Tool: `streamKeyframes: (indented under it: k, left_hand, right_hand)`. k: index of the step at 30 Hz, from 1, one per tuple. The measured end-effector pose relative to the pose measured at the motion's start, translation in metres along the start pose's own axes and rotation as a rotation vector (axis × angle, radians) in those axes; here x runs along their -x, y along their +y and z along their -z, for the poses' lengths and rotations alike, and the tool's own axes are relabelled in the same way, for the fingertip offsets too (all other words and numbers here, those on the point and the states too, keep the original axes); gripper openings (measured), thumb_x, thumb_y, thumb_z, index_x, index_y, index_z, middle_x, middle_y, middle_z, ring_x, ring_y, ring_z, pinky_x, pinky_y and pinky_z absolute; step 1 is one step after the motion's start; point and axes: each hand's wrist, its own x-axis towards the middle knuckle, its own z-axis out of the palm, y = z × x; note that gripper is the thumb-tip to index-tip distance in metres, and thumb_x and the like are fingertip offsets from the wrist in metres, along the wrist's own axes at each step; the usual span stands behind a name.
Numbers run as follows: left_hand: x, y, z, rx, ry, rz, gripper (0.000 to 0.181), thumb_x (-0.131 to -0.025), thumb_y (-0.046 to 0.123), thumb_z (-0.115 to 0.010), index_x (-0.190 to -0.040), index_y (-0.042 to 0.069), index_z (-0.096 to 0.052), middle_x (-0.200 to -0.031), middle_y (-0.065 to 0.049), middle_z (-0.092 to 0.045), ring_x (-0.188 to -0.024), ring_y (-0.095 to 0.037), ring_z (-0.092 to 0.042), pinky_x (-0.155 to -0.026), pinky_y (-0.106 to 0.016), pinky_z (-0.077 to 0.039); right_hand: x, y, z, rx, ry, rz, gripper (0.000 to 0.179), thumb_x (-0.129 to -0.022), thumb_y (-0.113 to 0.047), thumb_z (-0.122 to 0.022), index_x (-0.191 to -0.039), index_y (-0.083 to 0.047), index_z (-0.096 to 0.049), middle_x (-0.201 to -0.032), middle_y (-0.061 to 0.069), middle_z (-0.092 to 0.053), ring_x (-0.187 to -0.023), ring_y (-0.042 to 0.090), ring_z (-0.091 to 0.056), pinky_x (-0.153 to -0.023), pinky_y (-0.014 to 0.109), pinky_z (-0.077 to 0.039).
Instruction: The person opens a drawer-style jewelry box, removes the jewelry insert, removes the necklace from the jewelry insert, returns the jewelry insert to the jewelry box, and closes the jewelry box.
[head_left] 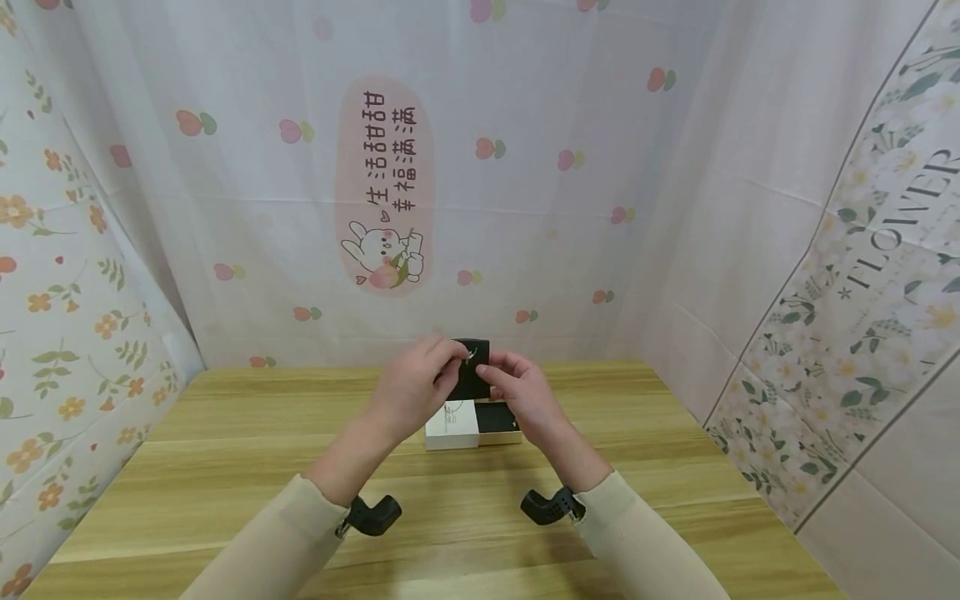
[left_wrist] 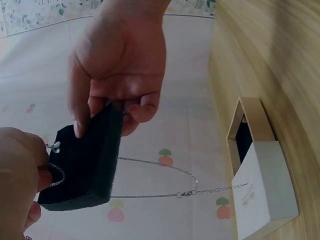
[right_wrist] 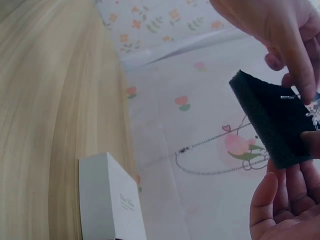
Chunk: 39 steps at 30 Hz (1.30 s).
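Observation:
A thin black foam pad (head_left: 468,385) is held up by my right hand (head_left: 521,387), thumb on its face and fingers behind. My left hand (head_left: 420,379) pinches the silver necklace (left_wrist: 56,147) at the pad's front face. Behind the pad the necklace chain (right_wrist: 212,173) hangs in a long loop, its clasp and extender seen in the left wrist view. A sparkling silver pendant (right_wrist: 314,112) shows beside the left fingertips in the right wrist view. The left fingertips are partly hidden.
Below the hands, a white box sleeve (head_left: 452,427) with small print stands on the wooden table (head_left: 300,467). Its tan inner drawer (left_wrist: 256,117), dark inside, is slid partway out to the right. Patterned curtains (head_left: 525,208) enclose the back and sides.

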Motion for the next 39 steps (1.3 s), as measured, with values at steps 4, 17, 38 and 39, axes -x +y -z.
streamKeyframes:
  k: [4, 17, 38, 39]
  left_hand:
    - [-0.01, -0.005, 0.003, 0.029, 0.026, 0.013, 0.023, -0.094, -0.006, -0.081, -0.116, -0.001, -0.075, -0.093, -0.011, -0.073, -0.08, -0.025, -0.068, -0.068, -0.035, -0.064]
    - [-0.039, -0.023, 0.017, 0.02, -0.061, 0.152, 0.009, -0.101, 0.005, -0.078, -0.109, 0.003, -0.08, -0.101, -0.011, -0.076, -0.091, -0.028, -0.073, -0.079, -0.04, -0.067]
    - [-0.043, -0.063, 0.039, -0.07, -0.086, 0.349, 0.013, -0.106, 0.006, -0.071, -0.115, 0.002, -0.079, -0.117, -0.017, -0.074, -0.092, -0.032, -0.071, -0.083, -0.044, -0.067]
    - [-0.043, -0.064, 0.04, -0.07, -0.085, 0.354, 0.013, -0.106, 0.006, -0.071, -0.115, 0.002, -0.079, -0.121, -0.018, -0.074, -0.092, -0.031, -0.071, -0.084, -0.044, -0.067]
  right_hand:
    - [0.001, 0.0, 0.0, 0.003, -0.013, 0.001, 0.025, -0.107, -0.016, -0.068, -0.126, 0.0, -0.073, -0.108, -0.006, -0.076, -0.103, 0.016, -0.068, -0.089, 0.033, -0.057]
    - [0.002, 0.0, 0.001, 0.02, -0.017, 0.008, 0.022, -0.107, -0.016, -0.069, -0.122, 0.0, -0.071, -0.103, -0.006, -0.071, -0.099, 0.018, -0.063, -0.088, 0.031, -0.058]
    - [0.003, -0.002, 0.003, 0.045, -0.033, 0.017, 0.025, -0.108, -0.014, -0.067, -0.127, 0.002, -0.07, -0.11, -0.001, -0.07, -0.1, 0.021, -0.06, -0.089, 0.03, -0.058]
    - [0.004, -0.002, 0.003, 0.045, -0.034, 0.018, 0.024, -0.108, -0.014, -0.067, -0.127, 0.001, -0.07, -0.11, -0.002, -0.07, -0.099, 0.021, -0.06, -0.089, 0.03, -0.057]
